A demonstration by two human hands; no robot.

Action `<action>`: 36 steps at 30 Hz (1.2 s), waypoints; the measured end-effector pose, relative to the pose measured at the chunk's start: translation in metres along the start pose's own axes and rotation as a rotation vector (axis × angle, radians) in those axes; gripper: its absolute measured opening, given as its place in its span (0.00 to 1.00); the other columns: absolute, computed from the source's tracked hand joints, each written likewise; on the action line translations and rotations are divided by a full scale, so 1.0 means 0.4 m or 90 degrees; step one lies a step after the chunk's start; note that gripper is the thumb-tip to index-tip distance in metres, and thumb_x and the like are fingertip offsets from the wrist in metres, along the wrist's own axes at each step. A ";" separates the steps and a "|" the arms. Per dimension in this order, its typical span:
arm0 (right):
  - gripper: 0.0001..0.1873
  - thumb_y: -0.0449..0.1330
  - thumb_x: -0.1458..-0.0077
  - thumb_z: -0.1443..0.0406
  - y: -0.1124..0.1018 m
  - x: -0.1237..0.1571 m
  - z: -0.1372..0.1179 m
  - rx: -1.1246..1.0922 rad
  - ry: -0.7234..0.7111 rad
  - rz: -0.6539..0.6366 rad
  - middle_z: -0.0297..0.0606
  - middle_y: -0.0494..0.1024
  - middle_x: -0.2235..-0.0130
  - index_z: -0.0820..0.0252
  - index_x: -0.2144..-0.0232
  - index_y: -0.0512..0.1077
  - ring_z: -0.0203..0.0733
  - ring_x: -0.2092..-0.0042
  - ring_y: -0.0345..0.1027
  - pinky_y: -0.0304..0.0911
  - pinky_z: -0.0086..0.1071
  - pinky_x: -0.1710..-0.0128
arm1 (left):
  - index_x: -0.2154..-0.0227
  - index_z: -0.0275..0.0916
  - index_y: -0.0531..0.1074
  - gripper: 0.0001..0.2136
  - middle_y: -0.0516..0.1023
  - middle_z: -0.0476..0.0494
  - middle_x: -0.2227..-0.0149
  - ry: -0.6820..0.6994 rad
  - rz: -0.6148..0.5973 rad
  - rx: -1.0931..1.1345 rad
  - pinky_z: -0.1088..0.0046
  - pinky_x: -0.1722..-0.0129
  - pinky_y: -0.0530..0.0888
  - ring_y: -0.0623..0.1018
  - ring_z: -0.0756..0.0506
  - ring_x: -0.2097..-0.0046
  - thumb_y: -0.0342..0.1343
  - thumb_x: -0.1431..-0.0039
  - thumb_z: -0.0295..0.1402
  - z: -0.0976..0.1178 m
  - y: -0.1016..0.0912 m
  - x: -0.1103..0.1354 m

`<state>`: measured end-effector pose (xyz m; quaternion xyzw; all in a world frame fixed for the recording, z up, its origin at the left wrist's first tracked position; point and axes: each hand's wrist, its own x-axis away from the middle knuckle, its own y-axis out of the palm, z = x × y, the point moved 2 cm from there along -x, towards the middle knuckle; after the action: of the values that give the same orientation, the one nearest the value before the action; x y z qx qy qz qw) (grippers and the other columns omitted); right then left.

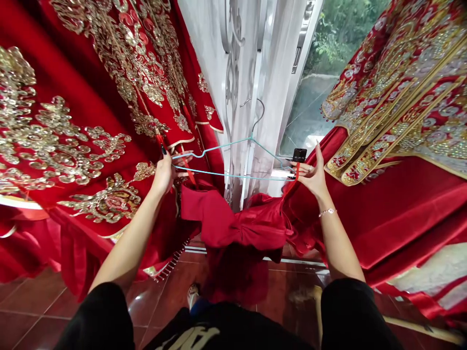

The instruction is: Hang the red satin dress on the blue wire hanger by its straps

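Note:
A light blue wire clothes hanger [237, 176] with a metal hook stretches between my two hands. At its left end my left hand [166, 172] grips the hanger, a few fingers extended past the wire beside a thin red strap. My right hand [312, 177] pinches the hanger's right end together with a red strap [297, 171], one finger pointing up. Below the hanger a red dress [233, 221] hangs by its straps, its top bunched and its skirt falling toward the floor.
Red gowns with gold sequin embroidery [105, 194] hang at left, and another beaded red garment [397, 112] at right. White curtain [207, 63], a metal frame and a window [310, 107] stand ahead. A small black timer screen [299, 154] shows behind my right hand. Red tiles [156, 291] cover the floor.

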<state>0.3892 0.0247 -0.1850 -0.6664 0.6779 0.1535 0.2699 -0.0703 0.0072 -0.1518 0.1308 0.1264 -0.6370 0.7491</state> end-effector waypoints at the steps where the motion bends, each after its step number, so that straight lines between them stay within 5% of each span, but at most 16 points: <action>1: 0.78 0.76 0.65 0.48 -0.002 0.003 -0.005 0.002 0.010 -0.012 0.46 0.82 0.49 0.48 0.27 0.28 0.48 0.55 0.80 0.76 0.43 0.53 | 0.57 0.29 0.76 0.35 0.83 0.32 0.53 -0.009 -0.021 -0.007 0.68 0.58 0.82 0.76 0.38 0.42 0.36 0.31 0.57 0.002 0.009 -0.011; 10: 0.76 0.76 0.62 0.52 -0.029 0.039 -0.048 -0.015 0.021 -0.039 0.45 0.81 0.48 0.47 0.28 0.26 0.44 0.59 0.79 0.76 0.42 0.55 | 0.58 0.30 0.80 0.27 0.84 0.36 0.56 0.091 0.052 -0.075 0.74 0.75 0.73 0.82 0.41 0.61 0.58 0.40 0.54 0.038 0.014 0.030; 14: 0.59 0.71 0.55 0.57 -0.009 0.002 -0.123 0.050 0.051 -0.165 0.43 0.79 0.47 0.46 0.28 0.44 0.35 0.70 0.73 0.74 0.34 0.67 | 0.58 0.32 0.81 0.23 0.85 0.39 0.57 0.120 0.054 -0.176 0.75 0.73 0.71 0.81 0.43 0.63 0.57 0.38 0.49 0.053 0.018 0.042; 18: 0.34 0.63 0.51 0.64 0.003 -0.007 -0.174 0.157 0.074 -0.309 0.37 0.81 0.60 0.56 0.40 0.70 0.34 0.71 0.68 0.68 0.30 0.71 | 0.66 0.33 0.82 0.21 0.85 0.40 0.59 0.137 0.051 -0.173 0.71 0.65 0.75 0.81 0.40 0.57 0.58 0.40 0.50 0.043 0.008 0.051; 22: 0.20 0.62 0.49 0.59 0.011 0.018 -0.158 0.258 0.015 -0.197 0.39 0.80 0.62 0.61 0.55 0.80 0.40 0.65 0.71 0.68 0.34 0.63 | 0.69 0.33 0.80 0.24 0.85 0.36 0.60 0.093 0.076 -0.019 0.67 0.64 0.78 0.82 0.37 0.55 0.61 0.45 0.54 0.029 -0.022 0.066; 27: 0.16 0.63 0.47 0.54 0.023 0.035 -0.102 0.307 -0.061 -0.023 0.37 0.75 0.73 0.59 0.64 0.83 0.38 0.71 0.65 0.65 0.34 0.68 | 0.69 0.32 0.79 0.29 0.84 0.31 0.58 0.051 0.082 0.005 0.66 0.65 0.80 0.82 0.34 0.52 0.59 0.47 0.59 0.076 -0.047 0.105; 36: 0.14 0.64 0.48 0.51 0.017 0.022 -0.061 0.278 -0.098 0.041 0.38 0.78 0.73 0.53 0.70 0.83 0.43 0.69 0.69 0.70 0.40 0.62 | 0.62 0.32 0.78 0.32 0.83 0.25 0.55 -0.029 0.016 -0.053 0.67 0.65 0.80 0.82 0.34 0.49 0.52 0.42 0.61 0.137 -0.064 0.158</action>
<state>0.3791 0.0041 -0.1712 -0.5568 0.6932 0.0618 0.4535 -0.0845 -0.0745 -0.1241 0.0865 0.1342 -0.6246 0.7644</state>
